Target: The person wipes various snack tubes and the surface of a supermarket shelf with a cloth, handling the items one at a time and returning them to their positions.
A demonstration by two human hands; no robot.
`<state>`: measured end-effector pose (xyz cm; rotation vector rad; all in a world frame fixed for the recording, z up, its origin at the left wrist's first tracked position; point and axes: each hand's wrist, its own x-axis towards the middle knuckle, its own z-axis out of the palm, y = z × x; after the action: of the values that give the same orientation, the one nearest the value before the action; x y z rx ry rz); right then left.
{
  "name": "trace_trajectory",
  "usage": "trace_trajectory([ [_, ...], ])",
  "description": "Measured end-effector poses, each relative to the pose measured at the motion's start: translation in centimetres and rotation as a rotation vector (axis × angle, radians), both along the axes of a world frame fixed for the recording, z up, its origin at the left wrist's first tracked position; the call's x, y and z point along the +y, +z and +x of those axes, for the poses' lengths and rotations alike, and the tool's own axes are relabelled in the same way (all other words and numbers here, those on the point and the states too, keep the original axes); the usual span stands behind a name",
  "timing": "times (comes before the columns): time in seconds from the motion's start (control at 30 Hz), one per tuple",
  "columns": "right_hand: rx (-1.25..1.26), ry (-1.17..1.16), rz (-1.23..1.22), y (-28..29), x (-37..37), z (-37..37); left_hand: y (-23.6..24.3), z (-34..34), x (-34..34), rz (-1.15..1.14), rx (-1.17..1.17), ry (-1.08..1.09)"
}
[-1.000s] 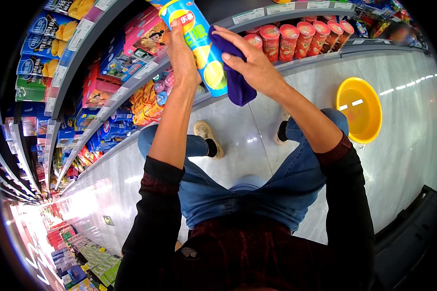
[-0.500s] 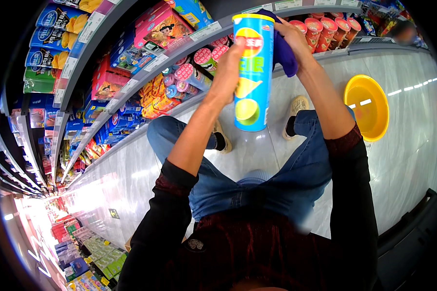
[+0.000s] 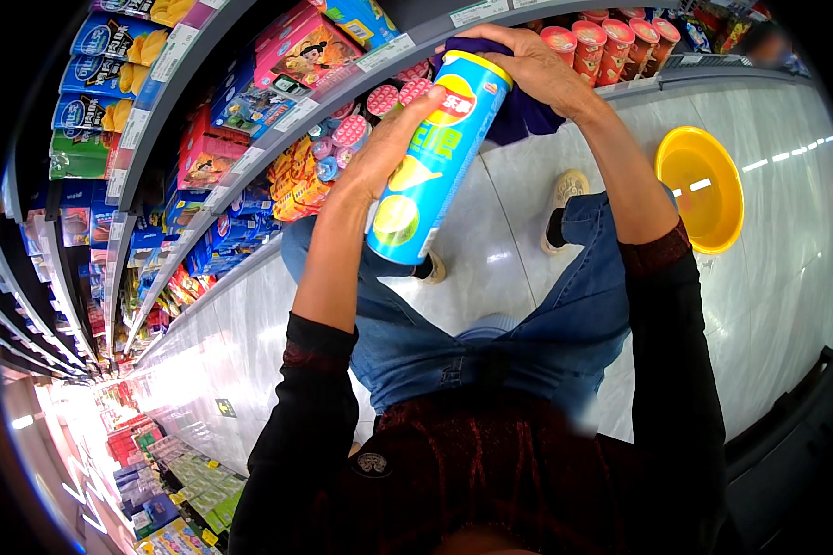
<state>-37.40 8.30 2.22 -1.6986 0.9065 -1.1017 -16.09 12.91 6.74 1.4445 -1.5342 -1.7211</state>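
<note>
My left hand (image 3: pixel 384 155) is wrapped round a tall blue canister of potato chips (image 3: pixel 432 162) with a yellow rim. The canister is tilted, its top leaning up to the right and its base toward my left knee. In my right hand (image 3: pixel 544 76) is a purple cloth (image 3: pixel 528 122), gripped with the fingers bent over it. That hand is at the canister's upper end, and the cloth lies against the rim and hangs behind the canister's right side. The fingertips of my left hand are partly hidden behind the canister.
Curved store shelves (image 3: pixel 361 69) run along the left and front, with boxed snacks and small tubs (image 3: pixel 350 131). Red cups (image 3: pixel 615 54) stand on the lower shelf at the front right. On the tiled floor to my right is a yellow basin (image 3: pixel 733 199).
The canister has gone from upright to tilted, its base swinging left and toward me. My left hand has moved left and down with it. The cloth has shifted, spreading more behind the canister.
</note>
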Motion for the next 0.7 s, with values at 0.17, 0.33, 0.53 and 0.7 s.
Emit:
trace_trajectory([
  [0.17,-0.216,0.003,0.093,0.5,0.2,-1.5,-0.2,-0.2,-0.6,-0.138,-0.146,0.008],
  [0.33,-0.212,0.112,-0.06,1.6,-0.4,-2.2,-0.8,-1.6,-0.6,-0.122,-0.088,0.036],
  [0.53,-0.037,0.041,0.096,0.0,-0.4,-2.4,-2.4,-2.4,0.2,-0.175,-0.045,-0.06],
  [0.7,0.235,-0.036,0.3,-0.5,-0.2,-1.2,-2.9,-1.3,0.1,-0.316,-0.197,-0.085],
])
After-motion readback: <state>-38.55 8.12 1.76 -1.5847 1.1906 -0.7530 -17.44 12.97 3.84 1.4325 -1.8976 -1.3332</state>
